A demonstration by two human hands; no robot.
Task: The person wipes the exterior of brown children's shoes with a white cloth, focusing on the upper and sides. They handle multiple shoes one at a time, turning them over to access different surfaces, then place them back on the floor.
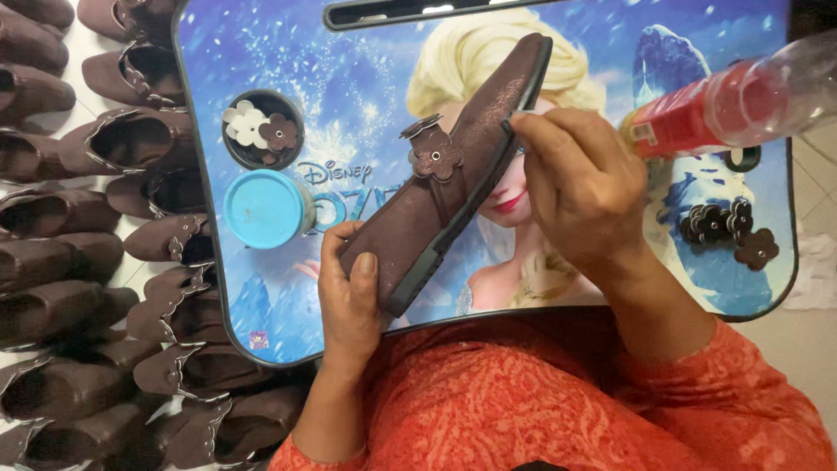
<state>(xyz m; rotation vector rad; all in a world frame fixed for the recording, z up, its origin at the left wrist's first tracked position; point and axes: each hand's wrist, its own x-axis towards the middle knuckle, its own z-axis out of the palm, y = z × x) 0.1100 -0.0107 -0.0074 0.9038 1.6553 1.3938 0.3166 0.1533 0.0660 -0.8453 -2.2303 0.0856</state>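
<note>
I see my left hand clamped on the heel end of a brown shoe, thumb lying flat on the upper and the other fingers wrapped under the sole, so the shoe sticks out up and to the right from that grip, tilted over a blue picture tray. The toe points toward the top of the tray, well clear of the left hand. My right hand sits against the shoe's right edge, about midway along it, fingertips pinched together on something thin at the sole line; I cannot tell what they hold. A brown flower with a metal eyelet rests on the shoe's upper, between my two hands and nearer the right one. A clear bottle with a red label juts in from the right, just above my right hand; I cannot tell if it touches it. On the tray, left of the shoe, a dark cup holds white and brown flowers, and a blue lid lies just below it. More loose flowers lie at the tray's right side. Rows of brown shoes fill the floor to my left.
</note>
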